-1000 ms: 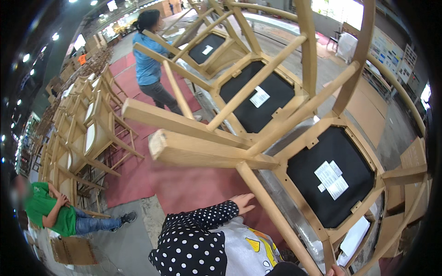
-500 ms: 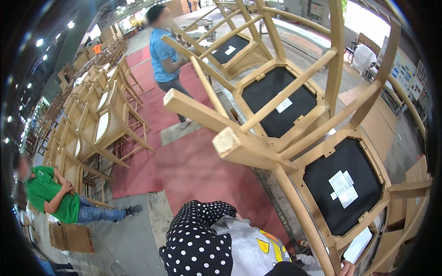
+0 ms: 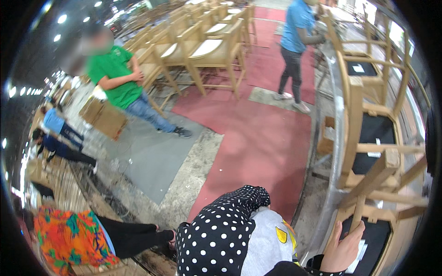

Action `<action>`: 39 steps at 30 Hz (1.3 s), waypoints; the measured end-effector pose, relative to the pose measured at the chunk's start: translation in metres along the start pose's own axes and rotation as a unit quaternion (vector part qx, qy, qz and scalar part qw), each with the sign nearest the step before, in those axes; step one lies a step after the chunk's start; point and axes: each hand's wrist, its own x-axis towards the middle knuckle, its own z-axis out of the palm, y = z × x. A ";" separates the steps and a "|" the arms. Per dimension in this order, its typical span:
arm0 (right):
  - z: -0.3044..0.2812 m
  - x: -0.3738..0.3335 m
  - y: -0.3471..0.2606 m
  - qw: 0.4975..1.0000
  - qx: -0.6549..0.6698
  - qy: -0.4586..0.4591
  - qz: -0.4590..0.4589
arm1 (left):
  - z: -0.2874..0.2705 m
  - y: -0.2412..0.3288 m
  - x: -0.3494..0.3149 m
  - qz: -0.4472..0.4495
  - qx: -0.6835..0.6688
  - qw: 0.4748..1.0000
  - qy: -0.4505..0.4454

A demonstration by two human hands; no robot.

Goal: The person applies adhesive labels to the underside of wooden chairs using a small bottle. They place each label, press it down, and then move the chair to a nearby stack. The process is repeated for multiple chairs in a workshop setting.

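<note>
My right hand (image 3: 343, 248) is at the lower right, thumb and fingers closed around a thin wooden rail of the nearest upturned chair (image 3: 368, 177). That chair's legs point up, and its black seat underside (image 3: 375, 234) carries white labels, partly hidden by my hand. My left arm, in a black sleeve with white dots (image 3: 212, 230), is bent across my body at the bottom middle. My left hand does not show beyond the sleeve.
More upturned chairs (image 3: 375, 131) form a row along the right. A person in blue (image 3: 294, 32) stands beside them. Another in green (image 3: 117, 76) leans by rows of upright chairs (image 3: 216, 50). A person in an orange patterned top (image 3: 73, 234) is at the lower left. Red matting (image 3: 262, 147) covers the floor.
My view has swung left, so the upturned chairs now sit farther right. More of my right hand shows at the chair rail. The person in orange has come into view.
</note>
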 end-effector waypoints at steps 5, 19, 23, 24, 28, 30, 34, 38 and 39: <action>0.009 0.000 0.001 0.994 -0.084 0.057 -0.051 | 0.006 -0.016 -0.021 -0.037 -0.033 0.998 0.032; 0.011 -0.009 0.011 0.990 -0.103 0.068 -0.068 | 0.026 -0.018 -0.035 -0.081 -0.055 0.994 0.053; 0.011 -0.009 0.009 0.989 -0.109 0.069 -0.070 | 0.026 -0.019 -0.037 -0.084 -0.057 0.993 0.052; 0.011 -0.008 0.009 0.989 -0.109 0.067 -0.071 | 0.027 -0.019 -0.037 -0.084 -0.058 0.993 0.053; 0.013 -0.008 0.012 0.991 -0.102 0.056 -0.072 | 0.028 -0.019 -0.037 -0.087 -0.056 0.993 0.054; 0.017 -0.009 0.014 0.990 -0.097 0.063 -0.075 | 0.030 -0.019 -0.037 -0.086 -0.058 0.993 0.050; 0.034 -0.010 0.017 0.990 -0.052 0.123 -0.043 | 0.034 -0.022 -0.036 -0.090 -0.059 0.993 0.047; 0.043 -0.011 0.022 0.995 -0.055 0.083 -0.027 | 0.039 -0.024 -0.038 -0.095 -0.059 0.993 0.045; 0.043 -0.011 0.023 0.993 -0.059 0.092 -0.033 | 0.040 -0.025 -0.038 -0.096 -0.058 0.993 0.044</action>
